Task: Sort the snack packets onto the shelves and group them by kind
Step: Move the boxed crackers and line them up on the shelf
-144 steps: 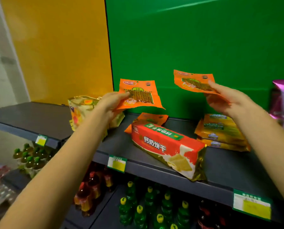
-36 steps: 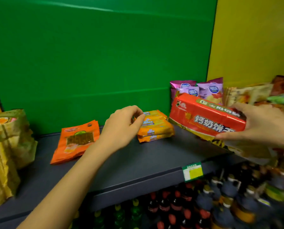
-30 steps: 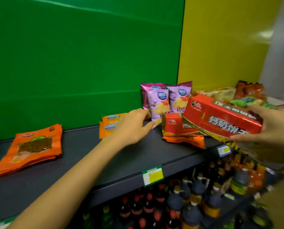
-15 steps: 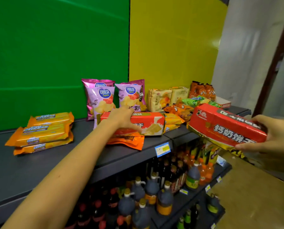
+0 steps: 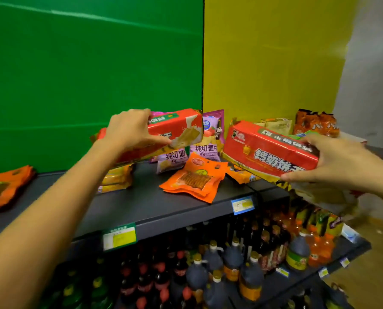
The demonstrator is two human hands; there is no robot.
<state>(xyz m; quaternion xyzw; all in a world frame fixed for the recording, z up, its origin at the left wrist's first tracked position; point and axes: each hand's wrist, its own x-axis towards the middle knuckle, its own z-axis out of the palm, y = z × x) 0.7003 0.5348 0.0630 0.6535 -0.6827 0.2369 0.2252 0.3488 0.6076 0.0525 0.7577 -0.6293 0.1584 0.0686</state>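
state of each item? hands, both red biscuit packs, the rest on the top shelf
left hand: grips one pack from above
left red biscuit pack: held above the shelf, tilted
right hand: grips the other pack's end
right red biscuit pack: held in the air, tilted
orange flat packets: lying stacked, near the front edge
purple chip bags: upright at the back
yellow packs: lying stacked
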